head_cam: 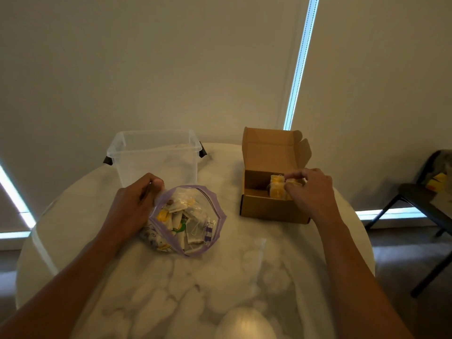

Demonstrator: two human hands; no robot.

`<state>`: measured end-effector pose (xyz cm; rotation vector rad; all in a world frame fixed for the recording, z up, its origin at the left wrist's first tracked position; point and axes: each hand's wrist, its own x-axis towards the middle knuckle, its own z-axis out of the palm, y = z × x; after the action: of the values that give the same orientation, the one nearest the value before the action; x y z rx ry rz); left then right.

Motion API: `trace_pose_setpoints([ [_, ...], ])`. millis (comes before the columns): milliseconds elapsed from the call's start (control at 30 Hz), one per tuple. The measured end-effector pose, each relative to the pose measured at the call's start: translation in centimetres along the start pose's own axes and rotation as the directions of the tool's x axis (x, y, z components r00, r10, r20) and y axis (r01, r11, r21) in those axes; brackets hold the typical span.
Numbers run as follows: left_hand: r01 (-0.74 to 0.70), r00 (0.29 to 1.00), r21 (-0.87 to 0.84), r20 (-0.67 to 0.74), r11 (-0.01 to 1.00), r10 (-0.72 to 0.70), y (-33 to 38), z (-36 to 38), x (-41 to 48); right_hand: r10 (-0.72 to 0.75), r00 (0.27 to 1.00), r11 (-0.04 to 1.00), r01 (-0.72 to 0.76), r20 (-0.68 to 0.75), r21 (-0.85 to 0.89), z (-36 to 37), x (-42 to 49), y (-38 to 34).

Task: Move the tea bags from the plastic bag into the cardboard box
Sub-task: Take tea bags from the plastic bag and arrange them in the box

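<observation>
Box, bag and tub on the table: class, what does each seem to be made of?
Box: plain brown cardboard, matte, with folded flaps. Bag: thin clear plastic film, crinkled, with a purple zip edge. Tub: stiff clear plastic, slightly cloudy.

Tea bags [277, 189] upright in open cardboard box [271, 206]

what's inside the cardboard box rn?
Inside the cardboard box: a few tea bags with yellow tags at its right end; left end looks bare. The right hand covers the rest, so no count.
</observation>
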<state>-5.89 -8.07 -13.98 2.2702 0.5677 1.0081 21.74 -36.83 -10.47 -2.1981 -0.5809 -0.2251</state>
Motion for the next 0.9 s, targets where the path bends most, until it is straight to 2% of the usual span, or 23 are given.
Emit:
trace_pose_setpoints([
  [67,-0.006,1.000,0.000,0.002,1.000,0.006,0.0,0.0,0.1,-0.099,0.993,0.995,0.099,-0.067,-0.004,0.3,-0.6,-1.1],
  [167,-0.008,1.000,0.011,0.009,1.000,0.008,-0.4,0.1,0.3,-0.349,0.923,0.921,0.370,-0.163,0.119,1.1,-2.7,-4.1],
  [300,-0.008,1.000,0.037,0.014,0.999,0.007,-0.8,0.0,0.5,-0.626,0.779,0.728,0.589,-0.009,0.351,2.7,-7.4,-9.0],
  [433,-0.005,1.000,0.022,0.020,1.000,0.004,-0.8,0.2,0.5,-0.787,0.587,0.611,0.699,0.189,0.373,6.1,-10.3,-10.8],
  [500,0.003,1.000,-0.002,0.031,1.000,-0.003,-0.6,0.3,0.4,-0.797,0.543,0.604,0.731,0.265,0.317,8.0,-10.8,-10.8],
  [700,0.029,0.998,0.004,0.063,1.000,-0.029,-0.4,0.7,0.6,-0.782,0.529,0.576,0.816,0.330,0.054,10.1,-11.4,-11.7],
  [800,0.036,0.996,-0.009,0.085,0.999,-0.035,-0.5,0.7,0.5,-0.761,0.578,0.591,0.805,0.294,-0.053,10.2,-11.5,-12.2],
  [900,0.078,0.992,-0.107,0.105,0.991,-0.066,0.3,0.7,0.2,-0.749,0.616,0.609,0.785,0.244,-0.110,10.0,-11.7,-12.8],
])
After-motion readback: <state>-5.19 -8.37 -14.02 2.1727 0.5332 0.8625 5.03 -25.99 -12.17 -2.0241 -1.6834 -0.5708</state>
